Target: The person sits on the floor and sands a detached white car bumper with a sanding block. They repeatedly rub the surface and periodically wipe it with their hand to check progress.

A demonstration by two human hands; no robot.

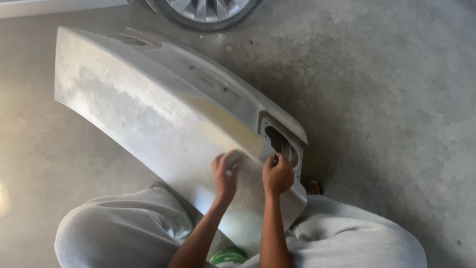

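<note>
The left hand [225, 174] presses a small grey pad [232, 160] on the bumper [148, 114]; the right hand [277, 173] is closed, touching the bumper beside it.

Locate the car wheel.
In the head view, the car wheel sits at the top edge, on the concrete floor just beyond the grey bumper panel.

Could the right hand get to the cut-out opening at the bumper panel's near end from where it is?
Probably yes. The right hand rests on the grey bumper panel just beside the cut-out opening, with nothing between them. The left hand, pressed on the panel further left, is not in the way.
</note>
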